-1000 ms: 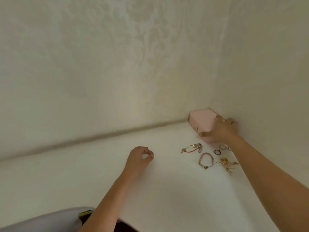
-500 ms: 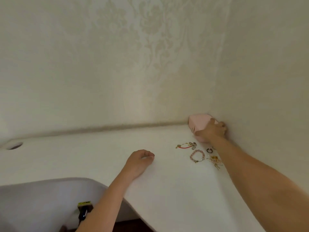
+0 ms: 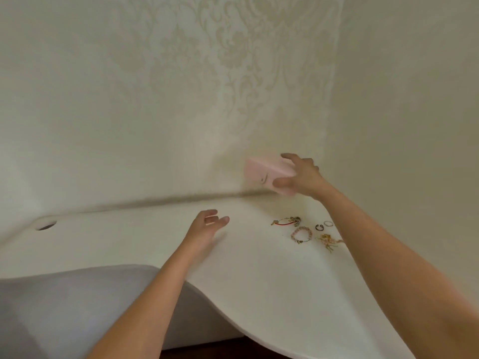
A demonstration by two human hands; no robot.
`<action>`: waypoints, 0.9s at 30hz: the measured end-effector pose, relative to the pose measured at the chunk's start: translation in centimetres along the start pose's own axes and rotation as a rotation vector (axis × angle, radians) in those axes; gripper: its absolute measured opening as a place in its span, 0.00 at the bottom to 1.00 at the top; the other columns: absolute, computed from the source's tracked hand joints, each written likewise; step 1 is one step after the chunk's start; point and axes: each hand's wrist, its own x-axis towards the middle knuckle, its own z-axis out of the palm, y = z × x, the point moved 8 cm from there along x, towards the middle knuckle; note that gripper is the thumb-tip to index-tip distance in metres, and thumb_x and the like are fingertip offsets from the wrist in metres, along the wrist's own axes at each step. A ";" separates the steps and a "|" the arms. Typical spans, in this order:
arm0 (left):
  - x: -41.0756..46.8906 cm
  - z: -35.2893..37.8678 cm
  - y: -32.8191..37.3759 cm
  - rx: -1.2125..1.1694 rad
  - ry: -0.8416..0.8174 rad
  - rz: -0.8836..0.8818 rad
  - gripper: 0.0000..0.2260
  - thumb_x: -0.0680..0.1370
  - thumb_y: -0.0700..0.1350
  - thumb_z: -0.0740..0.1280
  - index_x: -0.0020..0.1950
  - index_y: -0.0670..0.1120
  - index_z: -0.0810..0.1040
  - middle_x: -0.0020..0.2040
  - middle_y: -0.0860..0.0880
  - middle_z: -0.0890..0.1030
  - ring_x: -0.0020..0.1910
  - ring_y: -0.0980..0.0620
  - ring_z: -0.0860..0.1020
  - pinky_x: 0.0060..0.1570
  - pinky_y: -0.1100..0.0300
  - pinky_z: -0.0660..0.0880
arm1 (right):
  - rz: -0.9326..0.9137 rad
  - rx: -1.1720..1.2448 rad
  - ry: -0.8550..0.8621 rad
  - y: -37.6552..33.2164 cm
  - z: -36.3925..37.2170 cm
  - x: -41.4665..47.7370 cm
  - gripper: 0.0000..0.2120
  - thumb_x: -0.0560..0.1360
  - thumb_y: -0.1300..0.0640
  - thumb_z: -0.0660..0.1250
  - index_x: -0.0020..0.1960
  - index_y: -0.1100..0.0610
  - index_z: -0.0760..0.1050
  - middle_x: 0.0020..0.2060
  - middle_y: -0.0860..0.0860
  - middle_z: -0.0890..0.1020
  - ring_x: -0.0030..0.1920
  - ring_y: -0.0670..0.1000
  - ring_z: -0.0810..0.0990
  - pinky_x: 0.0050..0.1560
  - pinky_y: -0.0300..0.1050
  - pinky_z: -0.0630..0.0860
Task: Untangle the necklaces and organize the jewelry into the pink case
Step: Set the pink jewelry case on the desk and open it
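pink case [image 3: 264,172] is held clear of the white desk [image 3: 155,242], right hand [image 3: 303,177] clamped round its end. left hand [image 3: 207,226] hovers, fingers loosely spread. set the case flat near the jewelry [image 3: 302,234]; steady it before opening.

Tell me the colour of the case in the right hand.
Pale pink; the case shows best in the head view, held by the right hand.

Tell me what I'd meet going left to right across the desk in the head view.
Cable hole → left hand → red-cord bracelet → dark ring → pale ring. Left out for overlap: pink bead bracelet, gold chain tangle, and the pink case gripped in the right hand.
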 end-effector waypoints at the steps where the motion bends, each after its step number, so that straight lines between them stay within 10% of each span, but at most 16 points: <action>1: -0.2 -0.9 0.8 0.013 0.043 0.041 0.25 0.75 0.49 0.72 0.69 0.45 0.69 0.64 0.48 0.74 0.60 0.52 0.73 0.53 0.60 0.69 | -0.052 0.017 -0.043 -1.1 0.5 -0.9 0.37 0.68 0.50 0.75 0.72 0.42 0.63 0.66 0.55 0.63 0.68 0.59 0.62 0.65 0.51 0.66; 8: -3.7 -5.3 5.4 0.532 0.129 0.473 0.49 0.64 0.49 0.81 0.77 0.51 0.56 0.73 0.47 0.59 0.74 0.50 0.57 0.69 0.62 0.56 | -0.259 0.221 -0.325 -4.4 5.9 -7.2 0.29 0.66 0.56 0.77 0.63 0.37 0.72 0.61 0.45 0.67 0.62 0.45 0.70 0.52 0.33 0.71; 12: -4.5 -5.4 3.6 0.524 -0.028 0.446 0.52 0.58 0.46 0.83 0.75 0.56 0.59 0.68 0.55 0.63 0.68 0.56 0.65 0.66 0.65 0.61 | -0.338 0.242 -0.466 -4.9 9.7 -9.4 0.30 0.62 0.52 0.77 0.58 0.31 0.72 0.58 0.42 0.68 0.60 0.38 0.70 0.53 0.28 0.68; 17: -5.9 -5.2 0.5 0.387 -0.031 0.384 0.42 0.59 0.44 0.83 0.67 0.59 0.68 0.63 0.57 0.74 0.59 0.56 0.75 0.59 0.63 0.72 | -0.339 0.232 -0.567 -3.7 12.3 -10.3 0.29 0.62 0.50 0.74 0.59 0.30 0.70 0.62 0.43 0.67 0.62 0.38 0.69 0.57 0.32 0.67; 22: -6.7 -3.7 -2.0 0.291 0.057 0.424 0.35 0.61 0.42 0.82 0.62 0.55 0.70 0.66 0.63 0.65 0.61 0.69 0.69 0.57 0.79 0.64 | -0.354 -0.009 -0.609 -3.3 12.9 -10.1 0.33 0.66 0.48 0.77 0.65 0.32 0.65 0.65 0.40 0.66 0.65 0.42 0.66 0.65 0.40 0.65; 27: -6.8 -3.2 -3.1 0.282 0.109 0.454 0.34 0.60 0.44 0.82 0.60 0.59 0.70 0.69 0.67 0.62 0.66 0.62 0.69 0.59 0.72 0.67 | -0.513 -0.445 -0.537 -5.0 14.4 -10.7 0.47 0.63 0.45 0.77 0.75 0.45 0.56 0.69 0.48 0.66 0.68 0.50 0.65 0.68 0.50 0.64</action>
